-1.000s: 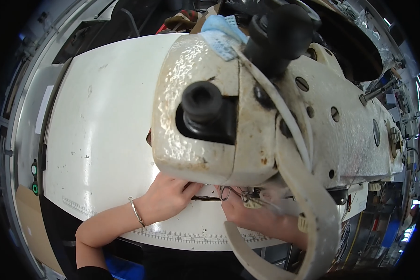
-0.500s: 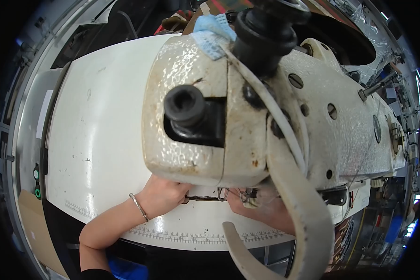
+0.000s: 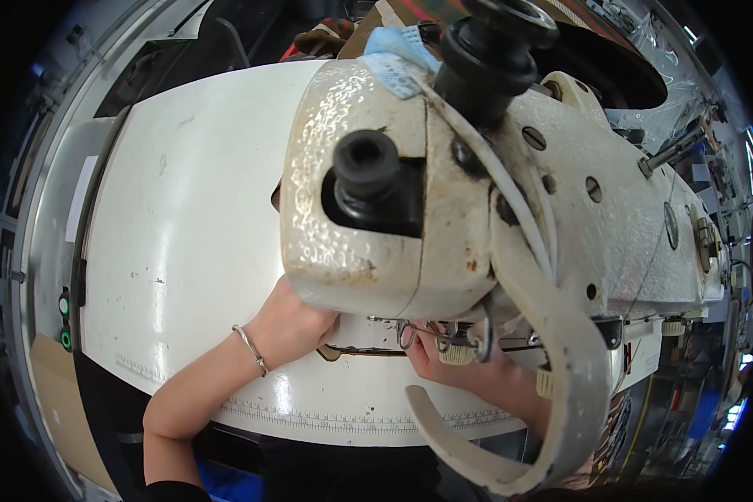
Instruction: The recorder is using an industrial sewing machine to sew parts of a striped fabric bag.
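A cream sewing machine head [image 3: 356, 268] fills the middle and right, hiding much of the work. My left hand [image 3: 297, 322], braceleted at the wrist, has its fingers curled under the head's left edge, beside a thin dark-edged piece [image 3: 364, 351] lying on the white bed; what they grip is hidden. My right hand [image 3: 460, 368] is behind the wire loops and knurled knob [image 3: 457, 351], near that piece's right part, its fingers partly hidden. A curved cream arm [image 3: 573, 393] hangs in front of my right forearm.
A white work surface [image 3: 176, 217] with a ruler along its front edge spans the left. Behind stand dark and plaid materials [image 3: 326, 38]; a blue pleated cloth [image 3: 397, 58] is on the machine. Cardboard [image 3: 67, 418] lies at lower left; a metal post [image 3: 669, 151] juts at right.
My left hand has moved away from me, further under the head. More of the dark-edged piece shows between my hands. My right hand's fingers have shifted slightly. The camera view moves a little.
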Motion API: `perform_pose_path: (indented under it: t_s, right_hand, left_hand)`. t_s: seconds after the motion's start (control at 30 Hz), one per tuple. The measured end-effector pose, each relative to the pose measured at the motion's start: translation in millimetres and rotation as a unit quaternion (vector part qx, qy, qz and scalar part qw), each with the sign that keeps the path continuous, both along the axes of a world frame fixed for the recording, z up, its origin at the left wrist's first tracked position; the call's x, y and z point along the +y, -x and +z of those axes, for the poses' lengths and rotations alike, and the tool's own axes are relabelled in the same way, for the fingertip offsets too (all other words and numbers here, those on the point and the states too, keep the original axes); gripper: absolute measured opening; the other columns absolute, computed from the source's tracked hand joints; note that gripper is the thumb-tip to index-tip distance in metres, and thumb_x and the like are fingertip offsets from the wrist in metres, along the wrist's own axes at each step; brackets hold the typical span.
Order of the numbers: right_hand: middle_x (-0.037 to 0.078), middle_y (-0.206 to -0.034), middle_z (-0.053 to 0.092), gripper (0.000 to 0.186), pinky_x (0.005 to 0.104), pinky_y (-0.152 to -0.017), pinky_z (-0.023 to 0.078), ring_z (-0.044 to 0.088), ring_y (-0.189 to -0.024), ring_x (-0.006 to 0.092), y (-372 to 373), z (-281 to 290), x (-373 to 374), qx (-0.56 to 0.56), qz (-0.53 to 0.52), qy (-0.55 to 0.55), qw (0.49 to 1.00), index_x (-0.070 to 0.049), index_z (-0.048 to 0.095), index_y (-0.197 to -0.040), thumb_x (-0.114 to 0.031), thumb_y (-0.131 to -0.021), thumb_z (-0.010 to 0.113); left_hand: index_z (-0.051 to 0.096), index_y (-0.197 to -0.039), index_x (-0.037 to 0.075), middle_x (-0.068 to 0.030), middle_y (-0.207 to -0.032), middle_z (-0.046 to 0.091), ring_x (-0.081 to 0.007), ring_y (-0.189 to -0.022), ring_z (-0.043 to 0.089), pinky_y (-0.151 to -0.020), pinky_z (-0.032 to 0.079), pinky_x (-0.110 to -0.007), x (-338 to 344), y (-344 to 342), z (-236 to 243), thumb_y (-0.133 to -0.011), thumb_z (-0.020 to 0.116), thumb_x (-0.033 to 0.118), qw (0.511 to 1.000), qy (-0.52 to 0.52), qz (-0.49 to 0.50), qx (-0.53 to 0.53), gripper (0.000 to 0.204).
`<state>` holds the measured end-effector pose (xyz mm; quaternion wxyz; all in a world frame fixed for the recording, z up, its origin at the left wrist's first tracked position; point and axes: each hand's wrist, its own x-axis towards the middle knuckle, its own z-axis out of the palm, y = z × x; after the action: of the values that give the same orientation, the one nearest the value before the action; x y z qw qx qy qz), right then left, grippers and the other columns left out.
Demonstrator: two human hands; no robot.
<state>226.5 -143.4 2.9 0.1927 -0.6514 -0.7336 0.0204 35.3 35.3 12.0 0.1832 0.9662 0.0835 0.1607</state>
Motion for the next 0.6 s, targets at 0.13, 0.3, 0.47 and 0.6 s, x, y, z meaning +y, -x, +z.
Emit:
perform_pose_path:
  t_s: [0.13, 0.3, 0.47, 0.6]
  right_hand:
    - [0.011, -0.096, 0.061, 0.017, 0.0429, -0.080, 0.044, 0.060, -0.089, 0.0276, -8, -1, -9, -0.027, -0.022, -0.051, 0.998, 0.000, 0.061, -0.094, -0.011, -0.081, 0.057]
    - [0.013, -0.096, 0.062, 0.014, 0.0399, -0.081, 0.044, 0.060, -0.087, 0.0289, -15, 17, -16, 0.034, -0.047, -0.069, 0.996, 0.003, 0.059, -0.093, 0.001, -0.080, 0.054]
    - [0.013, -0.087, 0.062, 0.014, 0.0305, -0.070, 0.045, 0.060, -0.076, 0.0249, -24, 17, -15, 0.085, -0.109, -0.031, 0.990, 0.006, 0.057, -0.092, 0.007, -0.079, 0.050]
    - [0.013, -0.089, 0.062, 0.017, 0.0279, -0.072, 0.045, 0.060, -0.080, 0.0195, -24, 25, -7, 0.146, -0.088, -0.103, 0.980, 0.006, 0.056, -0.097, 0.007, -0.080, 0.051]
  left_hand:
    - [0.061, -0.074, 0.000, -0.0127, -0.087, 0.062, -0.0311, -0.088, 0.060, -0.077, 0.051, -0.040, 0, -1, -6, -0.055, 0.062, -0.003, 0.997, -0.044, 0.008, -0.062, 0.019]
    - [0.062, -0.077, -0.001, -0.0112, -0.094, 0.060, -0.0303, -0.096, 0.057, -0.082, 0.050, -0.038, -1, -5, 11, -0.053, 0.062, -0.002, 0.995, -0.026, -0.008, -0.099, 0.023]
    - [0.062, -0.081, -0.003, -0.0112, -0.097, 0.059, -0.0296, -0.099, 0.055, -0.085, 0.049, -0.036, 4, 0, 2, -0.053, 0.062, -0.002, 0.995, -0.058, -0.030, -0.078, 0.027]
    - [0.063, -0.085, -0.003, -0.0112, -0.098, 0.058, -0.0280, -0.101, 0.053, -0.086, 0.048, -0.034, 1, -2, 8, -0.055, 0.063, -0.002, 0.995, -0.051, -0.021, -0.089, 0.030]
